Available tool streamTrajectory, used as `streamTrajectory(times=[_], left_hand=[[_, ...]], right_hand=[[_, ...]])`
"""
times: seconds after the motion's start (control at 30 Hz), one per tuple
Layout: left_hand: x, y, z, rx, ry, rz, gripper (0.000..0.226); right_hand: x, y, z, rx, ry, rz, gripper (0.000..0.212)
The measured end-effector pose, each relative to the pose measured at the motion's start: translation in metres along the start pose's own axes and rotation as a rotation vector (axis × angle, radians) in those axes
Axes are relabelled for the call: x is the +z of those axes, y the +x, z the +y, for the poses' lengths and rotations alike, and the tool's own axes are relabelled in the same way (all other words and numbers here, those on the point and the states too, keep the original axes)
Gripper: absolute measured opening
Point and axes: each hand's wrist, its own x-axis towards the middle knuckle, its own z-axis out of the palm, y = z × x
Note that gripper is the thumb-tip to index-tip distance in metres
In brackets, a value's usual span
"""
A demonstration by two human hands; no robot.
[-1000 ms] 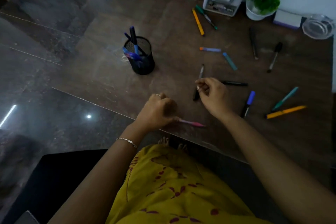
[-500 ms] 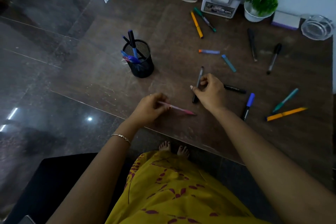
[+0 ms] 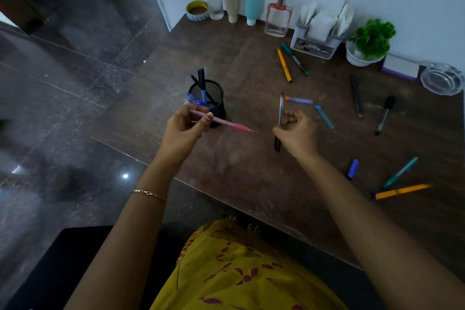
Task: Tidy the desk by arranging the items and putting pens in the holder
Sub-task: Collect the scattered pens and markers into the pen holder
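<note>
My left hand [image 3: 185, 128] pinches a pink pen [image 3: 226, 123] and holds it in the air just in front of the black mesh pen holder [image 3: 214, 98], which has several blue pens in it. My right hand [image 3: 298, 133] grips a black and silver pen [image 3: 279, 113] lifted off the dark wooden desk [image 3: 251, 171]. Several more pens lie scattered on the desk: an orange one [image 3: 284, 65], a green one [image 3: 295, 59], a blue and orange one [image 3: 299, 100], a teal one [image 3: 324, 117] and black markers [image 3: 356, 95] to the right.
Along the back wall stand a tape roll [image 3: 197, 10], bottles [image 3: 251, 5], a perfume flask [image 3: 278, 17], a paper-filled organiser [image 3: 319, 40], a potted plant [image 3: 367, 45], a notepad [image 3: 400, 69] and a glass ashtray [image 3: 441, 78]. The desk's near edge runs diagonally past my arms.
My left hand picked the pink pen off the desk and raised it to the holder. My right hand closed on the black and silver pen and lifted it.
</note>
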Motion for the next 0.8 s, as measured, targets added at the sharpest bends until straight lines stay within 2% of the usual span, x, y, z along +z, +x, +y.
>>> streamTrajectory(times=[0.1,0.2,0.3,0.43,0.63,0.8], left_hand=[[-0.011,0.008,0.018,0.087,-0.022,0.112,0.020],[-0.026,0.021,0.034,0.156,-0.025,0.225,0.022],[-0.039,0.036,0.047,0.178,-0.025,0.288,0.021],[-0.049,0.056,0.059,0.213,-0.034,0.338,0.019],[-0.046,0.080,0.052,0.166,-0.025,0.275,0.016],[-0.039,0.100,0.028,0.106,0.131,0.151,0.016]], right_hand=[[0.002,0.012,-0.030,-0.089,0.172,-0.039,0.026],[0.010,0.028,-0.064,-0.187,0.226,-0.041,0.015],[0.019,0.038,-0.095,-0.291,0.244,-0.081,0.007],[0.035,0.043,-0.121,-0.324,0.184,-0.214,0.006],[0.056,0.047,-0.124,-0.321,0.012,-0.244,0.013],[0.066,0.047,-0.118,-0.355,-0.101,-0.245,0.010]])
